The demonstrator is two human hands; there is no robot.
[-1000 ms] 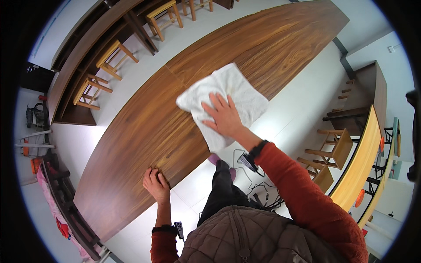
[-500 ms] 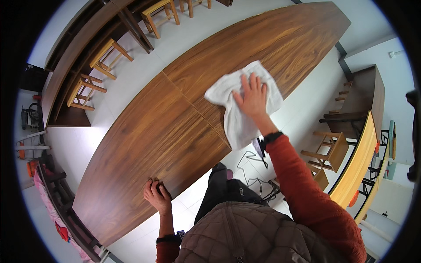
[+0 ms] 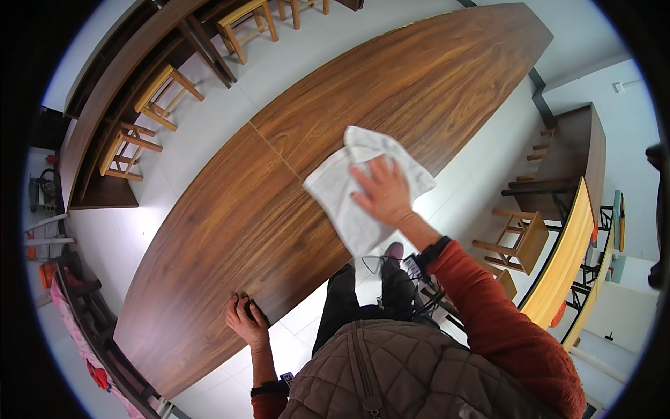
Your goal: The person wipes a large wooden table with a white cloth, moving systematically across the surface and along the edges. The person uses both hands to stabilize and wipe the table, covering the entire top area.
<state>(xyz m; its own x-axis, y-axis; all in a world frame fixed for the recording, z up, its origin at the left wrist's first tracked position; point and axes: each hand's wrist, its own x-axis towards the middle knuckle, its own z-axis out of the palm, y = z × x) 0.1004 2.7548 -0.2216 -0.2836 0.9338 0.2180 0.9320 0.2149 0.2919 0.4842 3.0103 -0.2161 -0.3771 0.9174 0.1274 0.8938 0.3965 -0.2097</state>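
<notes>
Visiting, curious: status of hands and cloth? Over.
Right hand spread on white cloth; left hand on wooden table. Cloth overhangs near edge. No obstacle seen.

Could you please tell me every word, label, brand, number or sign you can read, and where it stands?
No text can be read.
Left wrist device: pale marks, too small to read.
Right wrist device: pale marks, too small to read.
Cloth and table: none visible.

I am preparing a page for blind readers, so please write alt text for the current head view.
A person's right hand lies spread on a white cloth, which overhangs the near edge of a long brown table. The left hand rests on the table near the same edge. Wooden stools stand on both sides.
</notes>
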